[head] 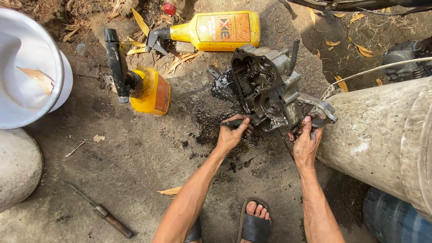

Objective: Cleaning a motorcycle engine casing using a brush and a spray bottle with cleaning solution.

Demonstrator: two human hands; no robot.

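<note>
One engine casing [270,90] stands on edge on the oil-stained ground [144,153], near the middle of the view, leaning toward the concrete cylinder [373,130] at the right edge. Its open, oily inner face is turned toward you.

Your left hand [231,135] is closed around one dark, slim tool [236,122]; the fingers [243,128] curl over its shaft, and its tip reaches the casing's lower left edge. The kind of tool cannot be told under the grime. The casing lies just above and to the right of these fingers.

Your right hand [307,141] grips the casing's lower right flange, thumb and fingertips [308,120] hooked over the rim, so the casing is touching that hand and sits directly above it.

One pool of black oil [220,85] spreads on the ground at the casing's left side, with splashes trailing toward your hands.

Two yellow bottles lie farther out: one spray bottle [216,30] on its side above the casing, and one tipped bottle [153,92] to the left, with one black handle [116,63] across its neck. One screwdriver [105,213] lies near the lower left corner. One white bucket [27,67] occupies the upper left edge, one grey rounded object [18,166] below it. One sandalled foot [255,220] shows at the bottom edge between your forearms. Dry leaves [171,191] are scattered about.
</note>
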